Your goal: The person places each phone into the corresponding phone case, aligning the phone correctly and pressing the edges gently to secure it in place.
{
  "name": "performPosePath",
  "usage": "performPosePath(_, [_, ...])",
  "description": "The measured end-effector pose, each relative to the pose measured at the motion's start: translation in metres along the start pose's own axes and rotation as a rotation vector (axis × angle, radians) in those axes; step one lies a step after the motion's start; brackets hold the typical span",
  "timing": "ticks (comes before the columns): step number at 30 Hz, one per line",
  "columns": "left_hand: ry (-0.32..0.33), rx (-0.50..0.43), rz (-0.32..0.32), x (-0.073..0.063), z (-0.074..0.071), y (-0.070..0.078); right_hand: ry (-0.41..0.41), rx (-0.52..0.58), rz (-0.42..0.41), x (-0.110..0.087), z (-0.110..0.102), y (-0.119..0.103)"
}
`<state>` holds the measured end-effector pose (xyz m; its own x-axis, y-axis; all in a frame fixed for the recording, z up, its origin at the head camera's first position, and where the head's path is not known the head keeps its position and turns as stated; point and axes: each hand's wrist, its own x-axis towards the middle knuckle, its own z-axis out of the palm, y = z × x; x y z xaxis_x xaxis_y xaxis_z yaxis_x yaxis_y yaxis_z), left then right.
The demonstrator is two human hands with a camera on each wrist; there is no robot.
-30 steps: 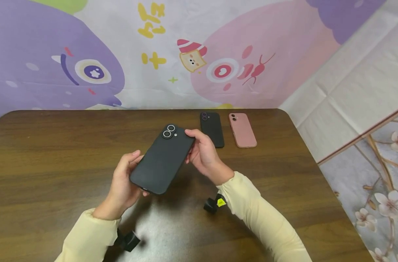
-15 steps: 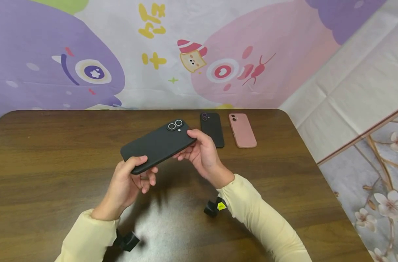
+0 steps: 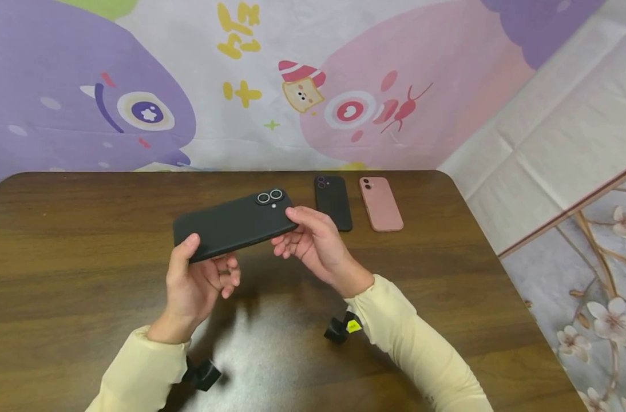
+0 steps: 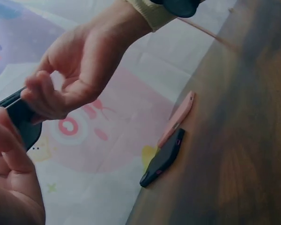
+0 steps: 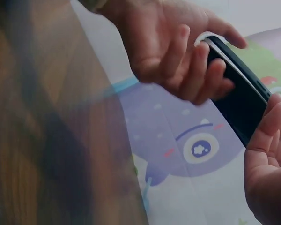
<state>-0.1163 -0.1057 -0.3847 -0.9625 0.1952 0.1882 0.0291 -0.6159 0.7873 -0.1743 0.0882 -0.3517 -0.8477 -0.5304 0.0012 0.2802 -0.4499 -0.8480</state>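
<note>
Both hands hold a smartphone in a black case (image 3: 230, 226) above the table, its back with two silver-ringed lenses facing up in the head view. My left hand (image 3: 191, 289) grips the lower left end, thumb on the near edge and fingers underneath. At the camera end, my right hand (image 3: 323, 246) pinches the corner, its thumb on the back and its fingers curled below. From beneath, the right wrist view shows the dark screen (image 5: 232, 101) and a pale strip along the phone's edge, brightest at the corner by the left hand.
A black phone (image 3: 333, 203) with purple lens rings lies at the back of the wooden table (image 3: 86, 257). To its right lies a pink phone (image 3: 382, 205). Behind the table hangs a cartoon-printed cloth (image 3: 241, 131). Small black devices (image 3: 205, 375) hang below the sleeves.
The held phone has turned from a steep slant to nearly sideways, and has shifted slightly left in the last half second. The left thumb has come onto its near edge. Both other phones are unmoved.
</note>
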Motion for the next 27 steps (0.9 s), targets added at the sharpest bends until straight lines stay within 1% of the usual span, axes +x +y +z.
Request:
performPosePath(2, [-0.003, 0.091, -0.027, 0.002, 0.005, -0.002, -0.004, 0.013, -0.005, -0.001, 0.003, 0.002])
performPosePath(4, [0.015, 0.203, -0.076, 0.004, 0.012, -0.002, -0.009, 0.023, -0.009, -0.002, 0.006, 0.004])
performPosePath(5, [0.016, 0.243, -0.095, 0.006, 0.016, -0.002, -0.016, 0.024, -0.012, -0.003, 0.007, 0.005])
performPosePath(7, [0.047, 0.324, -0.132, 0.011, 0.025, -0.002, -0.030, 0.022, -0.018, -0.004, 0.010, 0.007])
performPosePath(9, [0.092, 0.383, -0.154, 0.016, 0.032, -0.002, -0.049, 0.014, -0.023, -0.006, 0.013, 0.008])
performPosePath(11, [0.141, 0.408, -0.152, 0.018, 0.037, -0.003, -0.059, -0.022, -0.027, -0.007, 0.015, 0.008])
performPosePath(14, [0.197, 0.414, -0.151, 0.019, 0.041, -0.002, -0.058, -0.135, -0.018, -0.008, 0.015, 0.006])
performPosePath(16, [0.211, 0.400, -0.154, 0.017, 0.041, -0.001, -0.069, -0.232, -0.005, -0.009, 0.013, 0.005])
performPosePath(18, [0.198, 0.387, -0.152, 0.017, 0.041, 0.000, -0.099, -0.310, 0.004, -0.011, 0.011, 0.004])
performPosePath(20, [0.178, 0.378, -0.155, 0.016, 0.040, 0.001, -0.134, -0.350, 0.002, -0.012, 0.009, 0.005])
performPosePath(23, [0.162, 0.342, -0.157, 0.015, 0.040, 0.001, -0.149, -0.340, -0.002, -0.013, 0.011, 0.007])
performPosePath(25, [0.166, 0.310, -0.191, 0.014, 0.040, 0.002, -0.144, -0.311, -0.008, -0.014, 0.012, 0.010])
performPosePath(27, [0.175, 0.257, -0.217, 0.014, 0.041, 0.003, -0.143, -0.280, -0.024, -0.015, 0.013, 0.012])
